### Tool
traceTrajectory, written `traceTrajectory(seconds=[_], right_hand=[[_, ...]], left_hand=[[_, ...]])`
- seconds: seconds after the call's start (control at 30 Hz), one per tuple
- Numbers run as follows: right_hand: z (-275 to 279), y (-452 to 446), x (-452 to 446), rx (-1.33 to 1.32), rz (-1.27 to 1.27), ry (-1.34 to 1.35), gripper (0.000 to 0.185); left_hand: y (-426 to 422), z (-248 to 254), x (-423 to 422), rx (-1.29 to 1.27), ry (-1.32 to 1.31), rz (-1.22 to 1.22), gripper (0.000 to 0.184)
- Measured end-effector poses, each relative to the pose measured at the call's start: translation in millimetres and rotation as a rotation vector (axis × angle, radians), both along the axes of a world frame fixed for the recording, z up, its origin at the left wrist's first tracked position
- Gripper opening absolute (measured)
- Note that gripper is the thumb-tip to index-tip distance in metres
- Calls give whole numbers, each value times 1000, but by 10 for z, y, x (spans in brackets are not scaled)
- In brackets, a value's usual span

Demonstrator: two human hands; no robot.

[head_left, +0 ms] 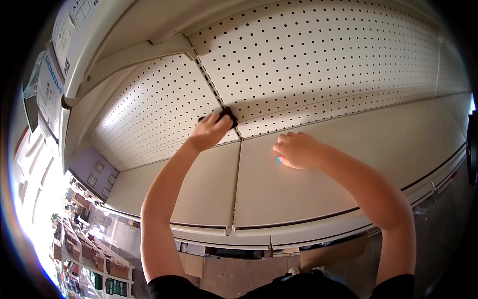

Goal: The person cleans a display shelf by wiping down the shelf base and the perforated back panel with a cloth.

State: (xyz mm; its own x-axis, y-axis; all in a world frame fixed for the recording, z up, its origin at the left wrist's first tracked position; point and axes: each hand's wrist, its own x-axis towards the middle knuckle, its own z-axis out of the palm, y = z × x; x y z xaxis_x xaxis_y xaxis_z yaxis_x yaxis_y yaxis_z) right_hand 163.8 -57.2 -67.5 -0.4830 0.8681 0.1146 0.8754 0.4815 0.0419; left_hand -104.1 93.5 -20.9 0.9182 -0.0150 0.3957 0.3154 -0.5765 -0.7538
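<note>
My left hand (211, 131) is closed on a black cloth-like thing (228, 117), pressed against the slotted upright (208, 79) between two perforated back panels. Part of the black thing is hidden under my fingers, so its exact kind is unclear. To the right, my right hand (297, 150) rests at the cream shelf (308, 189) with its fingers curled. A small bright blue spot (279, 160) shows at its thumb; I cannot make out whether it is a nail or something held.
Perforated panel (318, 55) backs the shelf. A shelf bracket (144, 52) juts out at the upper left, with boxes (50, 82) on the shelf above. Cardboard (333, 253) lies below the front edge. Stocked shelving (89, 254) stands at the lower left.
</note>
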Motion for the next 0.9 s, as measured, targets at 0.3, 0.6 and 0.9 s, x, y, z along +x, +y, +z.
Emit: traceTrajectory(seconds=[0.3, 0.6, 0.9], right_hand=[[-12, -14, 15, 4, 2, -18, 19], [-16, 8, 38, 2, 45, 31, 20], [-67, 46, 7, -5, 46, 32, 29]], left_hand=[[-16, -130, 14, 71, 564, 125, 14], [-12, 335, 44, 136, -252, -122, 31], [-13, -317, -16, -3, 249, -10, 22]])
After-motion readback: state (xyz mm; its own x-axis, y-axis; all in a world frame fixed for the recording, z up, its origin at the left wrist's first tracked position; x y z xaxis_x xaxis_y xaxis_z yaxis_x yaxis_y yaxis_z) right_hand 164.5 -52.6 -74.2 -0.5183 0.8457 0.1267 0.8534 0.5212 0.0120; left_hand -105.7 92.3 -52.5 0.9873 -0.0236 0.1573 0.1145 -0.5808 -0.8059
